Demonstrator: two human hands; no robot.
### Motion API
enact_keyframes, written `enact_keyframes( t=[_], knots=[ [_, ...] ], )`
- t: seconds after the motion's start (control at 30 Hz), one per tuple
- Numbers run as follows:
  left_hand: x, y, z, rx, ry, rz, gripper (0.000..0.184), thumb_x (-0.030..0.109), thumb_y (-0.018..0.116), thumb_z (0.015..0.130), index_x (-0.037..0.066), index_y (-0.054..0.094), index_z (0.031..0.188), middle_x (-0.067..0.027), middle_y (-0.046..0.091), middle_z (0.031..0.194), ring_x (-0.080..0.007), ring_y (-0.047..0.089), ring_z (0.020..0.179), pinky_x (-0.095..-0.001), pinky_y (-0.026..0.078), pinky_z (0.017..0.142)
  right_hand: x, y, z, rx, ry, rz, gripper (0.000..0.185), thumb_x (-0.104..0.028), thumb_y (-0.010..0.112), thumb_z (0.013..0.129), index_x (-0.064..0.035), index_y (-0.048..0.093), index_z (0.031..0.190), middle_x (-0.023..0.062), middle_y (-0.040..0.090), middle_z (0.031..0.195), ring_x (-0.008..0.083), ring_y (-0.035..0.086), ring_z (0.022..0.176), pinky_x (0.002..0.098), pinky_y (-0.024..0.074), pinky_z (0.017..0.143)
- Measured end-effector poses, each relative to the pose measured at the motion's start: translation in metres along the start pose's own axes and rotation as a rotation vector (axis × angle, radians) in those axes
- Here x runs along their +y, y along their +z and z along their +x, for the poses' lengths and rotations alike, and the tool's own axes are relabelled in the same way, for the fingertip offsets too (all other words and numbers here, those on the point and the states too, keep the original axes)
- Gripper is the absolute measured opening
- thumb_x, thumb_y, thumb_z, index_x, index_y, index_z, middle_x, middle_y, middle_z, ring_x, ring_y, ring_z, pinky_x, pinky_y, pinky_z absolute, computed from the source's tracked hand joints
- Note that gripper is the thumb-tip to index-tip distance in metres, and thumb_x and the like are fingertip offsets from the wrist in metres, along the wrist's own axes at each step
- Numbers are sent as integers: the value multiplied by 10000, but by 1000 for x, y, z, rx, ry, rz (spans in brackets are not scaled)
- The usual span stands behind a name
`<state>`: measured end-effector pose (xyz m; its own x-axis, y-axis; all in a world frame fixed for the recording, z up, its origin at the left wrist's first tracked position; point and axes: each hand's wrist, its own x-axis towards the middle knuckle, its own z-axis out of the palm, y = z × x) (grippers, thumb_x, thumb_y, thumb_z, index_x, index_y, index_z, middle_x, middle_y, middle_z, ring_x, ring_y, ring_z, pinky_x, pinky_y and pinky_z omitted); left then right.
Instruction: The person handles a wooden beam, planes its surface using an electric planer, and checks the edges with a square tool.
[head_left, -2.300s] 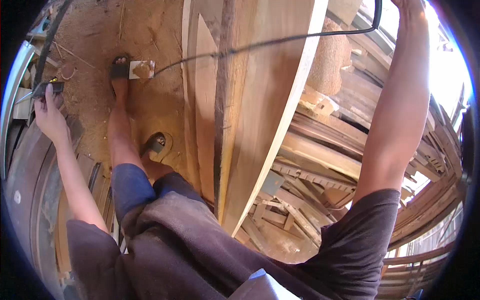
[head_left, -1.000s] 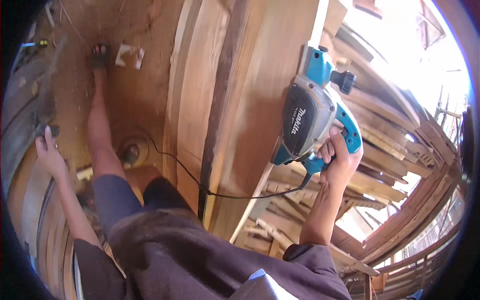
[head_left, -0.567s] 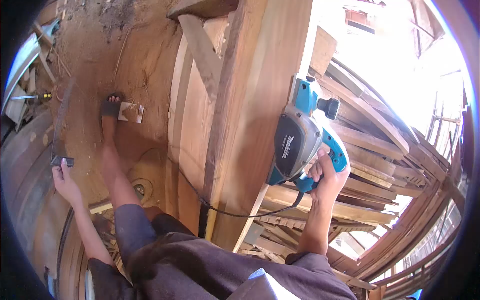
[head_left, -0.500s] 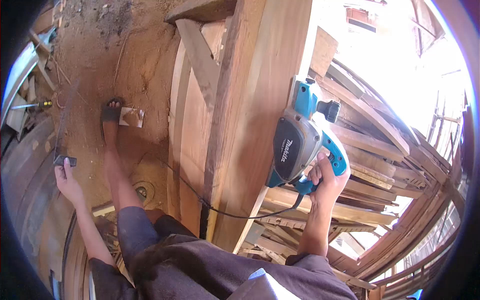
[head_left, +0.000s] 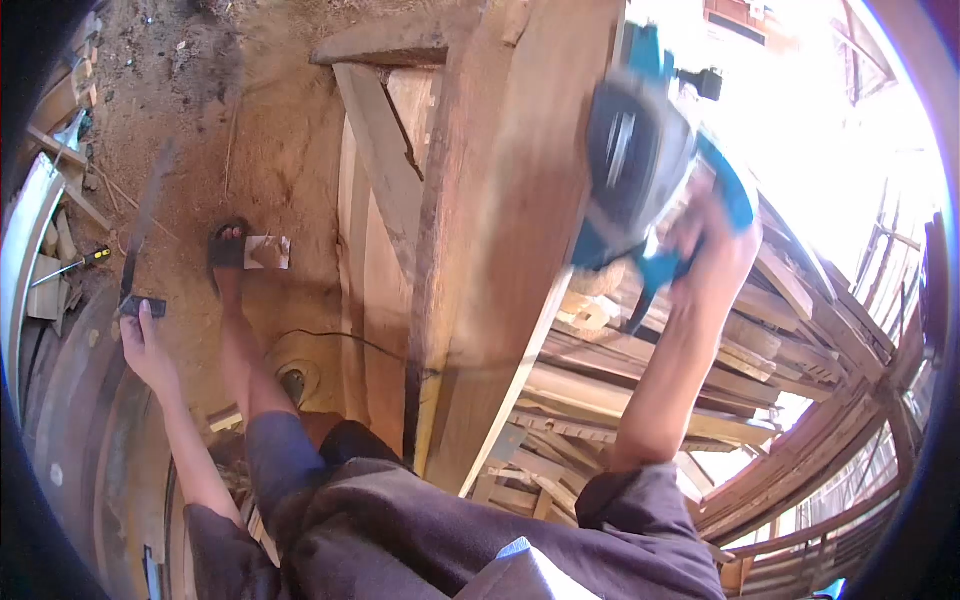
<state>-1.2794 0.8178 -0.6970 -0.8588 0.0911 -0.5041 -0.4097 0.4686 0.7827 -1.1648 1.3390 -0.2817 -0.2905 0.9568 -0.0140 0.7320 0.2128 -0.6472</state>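
My right hand [head_left: 708,232], blurred, is wrapped round the handle of a teal and black electric planer [head_left: 635,150]. The planer rests along the pale upper edge of a long wooden plank [head_left: 520,220]. A dark cord [head_left: 350,338] trails from its rear across the boards. At the far left, my left hand [head_left: 148,345] pinches the dark block of a square [head_left: 145,307], whose thin blade points up the view.
A screwdriver [head_left: 85,262] lies among scraps at the left. Stacked lumber [head_left: 640,360] fills the right side. A stained card [head_left: 267,252] lies beside my sandalled foot on the dusty ground [head_left: 285,180]. A diagonal brace [head_left: 385,160] meets the boards.
The planer and my right hand have moved up along the plank's edge. The view has shifted, and my left hand still has the square.
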Motion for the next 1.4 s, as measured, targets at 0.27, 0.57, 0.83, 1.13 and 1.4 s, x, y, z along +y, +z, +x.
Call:
enact_keyframes(
  t=[0.27, 0.57, 0.83, 1.13, 1.4],
  knots=[
    [36, 9, 7, -39, 27, -138, 208, 199, 670, 1083, -5, 679, 1125, -47, 691, 1058, -100, 638, 977, -288, 540, 866, 2, 28, 181, -162, 15, 150, 90, -101, 703, 939, -15, 682, 952, -17, 460, 608, 116, 445, 517, 285, 396, 515],
    [-3, -28, -40, -46, 124, -168, 211, 213, 667, 1085, 5, 673, 1117, -58, 694, 1073, -123, 660, 1000, -292, 555, 932, 71, -77, -118, -99, 93, -34, 167, -91, 695, 908, -39, 615, 771, 24, 541, 572, 133, 544, 500, 300, 415, 506],
    [-62, -49, -113, -27, 43, -56, 220, 237, 672, 1083, 17, 672, 1093, -25, 673, 1040, -102, 648, 969, -313, 559, 921, 233, -224, -506, -45, 416, -137, 247, -18, 752, 893, 18, 646, 1113, 22, 669, 851, 76, 594, 708, 250, 486, 640],
    [-21, -26, -117, -32, 70, -47, 190, 183, 667, 1079, -5, 671, 1056, -31, 682, 994, -99, 647, 931, -300, 578, 883, 133, -134, -300, -65, 180, -47, 256, -7, 751, 910, 28, 674, 1152, 19, 671, 810, 63, 584, 607, 237, 443, 530],
    [70, -11, -51, 5, 107, -172, 195, 182, 651, 1091, -10, 669, 1057, -31, 682, 1006, -97, 631, 934, -305, 560, 886, 31, -18, 7, -56, -22, 19, 155, -65, 734, 871, 5, 665, 751, 49, 535, 556, 154, 497, 454, 317, 424, 473]
  ],
)
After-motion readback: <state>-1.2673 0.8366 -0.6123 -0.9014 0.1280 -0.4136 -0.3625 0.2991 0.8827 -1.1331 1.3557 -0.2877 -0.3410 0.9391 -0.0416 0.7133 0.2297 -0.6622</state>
